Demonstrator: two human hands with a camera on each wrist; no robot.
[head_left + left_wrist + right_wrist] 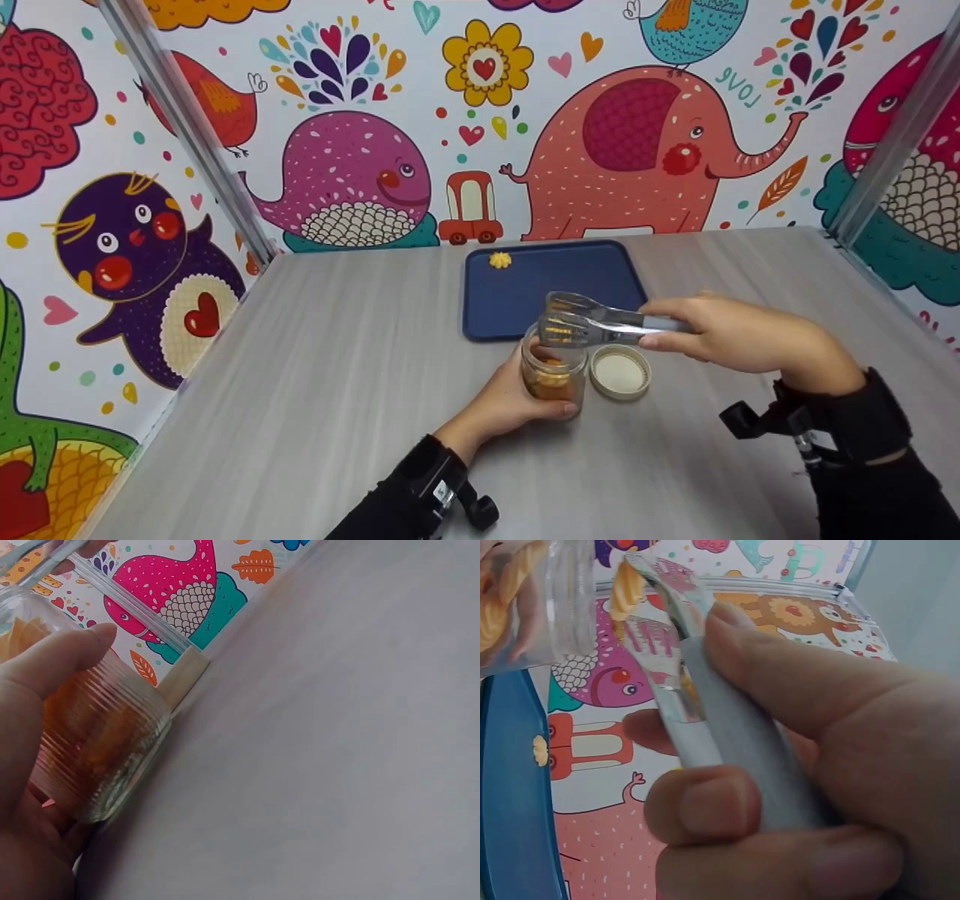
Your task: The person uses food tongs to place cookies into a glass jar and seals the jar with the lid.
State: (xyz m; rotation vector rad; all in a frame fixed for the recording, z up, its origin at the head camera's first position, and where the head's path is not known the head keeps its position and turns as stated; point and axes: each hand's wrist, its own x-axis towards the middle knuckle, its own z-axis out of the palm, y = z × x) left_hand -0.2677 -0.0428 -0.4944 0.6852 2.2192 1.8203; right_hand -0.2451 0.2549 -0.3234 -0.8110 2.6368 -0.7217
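Observation:
A clear ribbed glass jar [553, 379] with several yellow-orange cookies inside is gripped by my left hand [514, 397], fingers and thumb around its side. In the left wrist view the jar [112, 727] leans at a slant. My right hand [724, 334] holds metal tongs [592, 322] with a grey handle, their slotted tips right over the jar's mouth. Between the tips, in the right wrist view, a swirled cookie [628, 591] is pinched. Just right of the jar lies a round cream lid [620, 373], inner side up.
Behind the jar, a blue tray [510, 300] lies near the back wall, with one flower-shaped cookie [500, 260] at its far left corner. The grey wood-grain table [337, 390] runs up to printed cartoon panels, joined by metal corner posts [187, 127].

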